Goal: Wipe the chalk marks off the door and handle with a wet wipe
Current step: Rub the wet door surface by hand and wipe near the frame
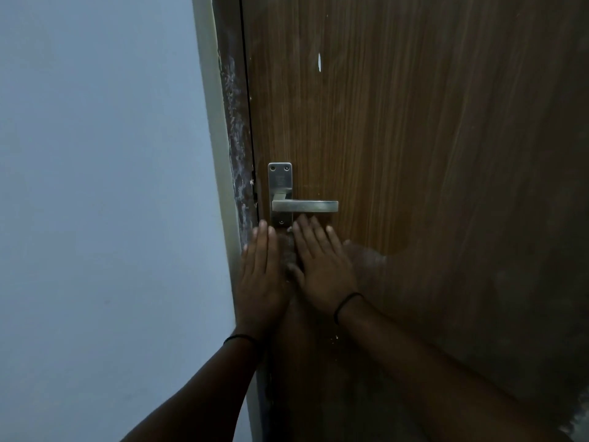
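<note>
A brown wooden door (414,122) fills the right side. Its steel lever handle (304,206) sits on a plate near the left edge. A short white chalk streak (319,62) marks the door high up. White smears (235,129) run down the dark door frame. My left hand (259,282) lies flat over the door edge below the handle, fingers straight. My right hand (318,266) presses flat on the door beside it. A greyish crumpled wet wipe (288,253) shows between the two hands, reaching under my right hand's thumb side.
A pale blue-grey wall (95,186) takes up the left half, bordered by a light frame strip (216,122). The door surface right of my right hand looks damp and darker (366,260). Small white flecks (334,338) dot the door lower down.
</note>
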The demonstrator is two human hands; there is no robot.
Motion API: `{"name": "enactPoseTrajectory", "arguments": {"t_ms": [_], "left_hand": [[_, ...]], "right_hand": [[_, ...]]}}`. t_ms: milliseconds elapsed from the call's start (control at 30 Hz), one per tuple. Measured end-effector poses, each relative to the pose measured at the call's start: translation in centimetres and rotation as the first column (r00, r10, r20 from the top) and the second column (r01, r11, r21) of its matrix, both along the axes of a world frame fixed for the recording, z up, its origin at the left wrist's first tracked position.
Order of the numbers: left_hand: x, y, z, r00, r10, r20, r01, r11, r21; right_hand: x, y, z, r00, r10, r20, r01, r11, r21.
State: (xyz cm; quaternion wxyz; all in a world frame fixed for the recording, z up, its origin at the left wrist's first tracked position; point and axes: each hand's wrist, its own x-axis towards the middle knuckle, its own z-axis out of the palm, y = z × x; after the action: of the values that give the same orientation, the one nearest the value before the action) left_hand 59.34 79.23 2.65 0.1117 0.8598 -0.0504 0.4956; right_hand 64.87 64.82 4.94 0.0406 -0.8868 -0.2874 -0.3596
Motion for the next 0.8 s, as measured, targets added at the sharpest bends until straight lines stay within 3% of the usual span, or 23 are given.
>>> {"name": "enactPoseTrajectory", "arguments": {"t_ms": [133, 267, 367, 500, 567, 700, 800], "left_hand": [[-0.8, -0.1, -1.9, 0.997, -0.021, -0.071, 0.022, 1.0, 0.013], [-0.6, -0.5, -1.1, 0.993, -0.037, -0.109, 0.045, 0.997, 0.07], [-0.3, -1.8, -0.6, 0.991, -0.055, -0.123, 0.066, 0.994, 0.092], [0.2, -2.2, -1.0, 0.991, -0.067, -0.117, 0.079, 0.992, 0.103], [0.4, -1.5, -1.1, 0.992, -0.038, -0.118, 0.052, 0.992, 0.119], [0.3, -1.5, -1.9, 0.985, -0.028, -0.172, 0.057, 0.985, 0.165], [0.3, -2.6, -2.6, 0.981, -0.038, -0.19, 0.073, 0.98, 0.184]], "right_hand": [[-0.1, -2.8, -3.8, 1.0, 0.006, -0.024, -0.009, 0.992, -0.125], [0.8, -6.6, -2.6, 0.991, -0.135, -0.025, 0.136, 0.989, 0.056], [1.2, -4.4, 0.2, 0.985, -0.171, -0.029, 0.173, 0.958, 0.229], [0.2, -4.0, -3.1, 0.995, -0.063, -0.083, 0.07, 0.993, 0.091], [0.0, -6.7, -5.3, 0.986, -0.089, -0.14, 0.099, 0.993, 0.071], [1.1, -8.0, -3.6, 0.967, -0.235, -0.102, 0.255, 0.914, 0.314], [1.6, -5.9, -2.1, 0.981, -0.178, -0.077, 0.193, 0.914, 0.357]]}}
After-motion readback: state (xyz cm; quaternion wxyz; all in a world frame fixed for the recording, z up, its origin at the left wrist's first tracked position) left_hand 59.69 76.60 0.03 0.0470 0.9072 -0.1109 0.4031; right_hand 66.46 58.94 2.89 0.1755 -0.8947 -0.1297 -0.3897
